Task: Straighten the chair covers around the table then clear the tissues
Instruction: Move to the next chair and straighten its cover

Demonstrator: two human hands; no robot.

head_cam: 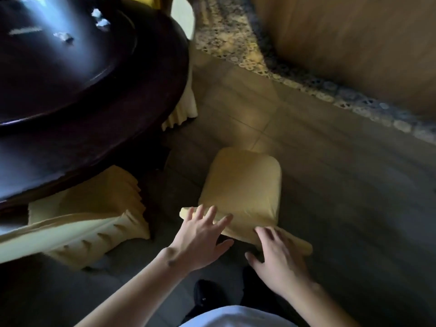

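A chair in a yellow cover [243, 185] stands just below me, its back towards me, apart from the table. My left hand [200, 239] lies with spread fingers on the left end of the cover's top edge. My right hand [278, 253] rests flat on the right end of that edge. Neither hand holds anything. Crumpled white tissues [101, 17] lie on the dark round table [146, 128], with another tissue [63, 37] further left on the turntable.
A second covered chair with a pleated skirt [94, 223] is tucked under the table at left. A third chair [184, 109] stands further round the table. A patterned floor border [259, 62] and a wooden wall [354, 43] are at right.
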